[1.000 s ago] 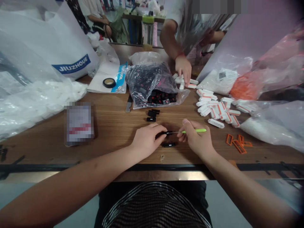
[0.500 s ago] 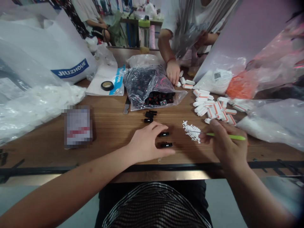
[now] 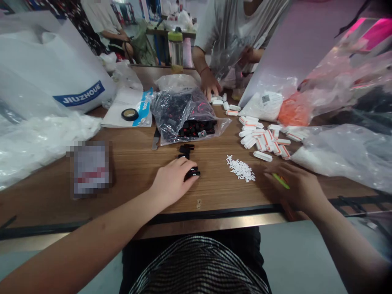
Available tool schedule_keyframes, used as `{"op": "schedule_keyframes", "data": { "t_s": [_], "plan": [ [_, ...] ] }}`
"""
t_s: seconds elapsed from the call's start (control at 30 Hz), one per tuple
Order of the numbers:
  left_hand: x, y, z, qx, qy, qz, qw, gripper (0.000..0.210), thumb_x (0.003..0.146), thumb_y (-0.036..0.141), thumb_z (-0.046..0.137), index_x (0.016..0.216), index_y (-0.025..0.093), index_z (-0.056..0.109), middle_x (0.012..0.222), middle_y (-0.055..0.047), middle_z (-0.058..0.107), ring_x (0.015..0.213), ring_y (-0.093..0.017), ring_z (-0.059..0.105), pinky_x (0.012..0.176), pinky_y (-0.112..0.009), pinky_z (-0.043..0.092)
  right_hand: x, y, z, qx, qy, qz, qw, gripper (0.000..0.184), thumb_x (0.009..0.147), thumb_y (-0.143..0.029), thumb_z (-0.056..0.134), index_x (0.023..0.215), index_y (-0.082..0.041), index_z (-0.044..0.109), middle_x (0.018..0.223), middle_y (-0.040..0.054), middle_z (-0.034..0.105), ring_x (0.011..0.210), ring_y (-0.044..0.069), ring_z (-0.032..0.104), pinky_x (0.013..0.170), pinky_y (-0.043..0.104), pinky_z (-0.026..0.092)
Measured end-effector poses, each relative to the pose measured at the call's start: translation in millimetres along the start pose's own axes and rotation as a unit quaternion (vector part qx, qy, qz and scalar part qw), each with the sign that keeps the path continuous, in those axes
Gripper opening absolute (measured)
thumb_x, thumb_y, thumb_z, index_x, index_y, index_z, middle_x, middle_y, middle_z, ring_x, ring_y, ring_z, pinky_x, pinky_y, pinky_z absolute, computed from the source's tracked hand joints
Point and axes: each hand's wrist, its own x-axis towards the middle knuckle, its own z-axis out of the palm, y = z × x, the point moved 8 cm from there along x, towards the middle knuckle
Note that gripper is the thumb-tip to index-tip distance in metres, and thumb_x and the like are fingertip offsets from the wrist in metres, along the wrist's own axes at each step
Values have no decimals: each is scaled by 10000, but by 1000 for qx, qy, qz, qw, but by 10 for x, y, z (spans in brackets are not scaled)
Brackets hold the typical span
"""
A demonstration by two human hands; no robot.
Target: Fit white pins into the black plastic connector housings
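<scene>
A person in a striped top (image 3: 200, 265) sits at a wooden table (image 3: 137, 167), bare forearms reaching in from both sides. The left hand (image 3: 170, 179) rests on the wood, thumb and fingers curled around two black parts (image 3: 192, 173). A moment ago those parts lay apart beneath a wide-spread hand; now they are gathered side by side. The right hand (image 3: 301, 188) has swung away from the white bits (image 3: 241, 169), leaving that small heap in plain view between the hands. It is blurred by motion, and a green tool (image 3: 281, 181) shows at its fingers; I cannot tell whether it grips the tool or is letting it go. The shift looks like a pause between steps: the parts are collected and the tool is off the white bits.

Just beyond the left hand are more black pieces (image 3: 185, 149). Farther right lies a pile of white cases (image 3: 266, 141), some striped orange. Behind, a clear bag (image 3: 171, 116) of black pieces lies with its mouth open, and a roll of tape (image 3: 130, 114) sits on papers (image 3: 114, 110) to its left. Across the table, a co-worker's hand (image 3: 210, 83) touches other white cases; a bottle (image 3: 175, 49) stands beyond.
</scene>
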Motion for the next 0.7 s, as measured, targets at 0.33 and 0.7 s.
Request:
{"op": "schedule_keyframes", "data": {
  "t_s": [0.33, 0.7],
  "plan": [
    [58, -361, -536, 62, 48, -56, 995, 284, 823, 410, 665, 1050, 241, 648, 1159, -55, 643, 1047, -276, 604, 841, -406, 506, -28, -33, 226, -137, -94, -133, 977, 446, 867, -75, 450, 1267, -188, 611, 1296, 96, 627, 1158, 282, 583, 974, 462, 461],
    [1443, -211, -196, 108, 79, -1, 991, 641, 868, 510, 577, 1344, 89, 498, 1403, -223, 432, 1304, -394, 373, 1068, -541, 314, -29, -132, 205, -167, -23, -70, 983, 392, 848, -41, 466, 1163, -133, 682, 1198, 103, 686, 1037, 245, 641, 888, 364, 517]
  ]
}}
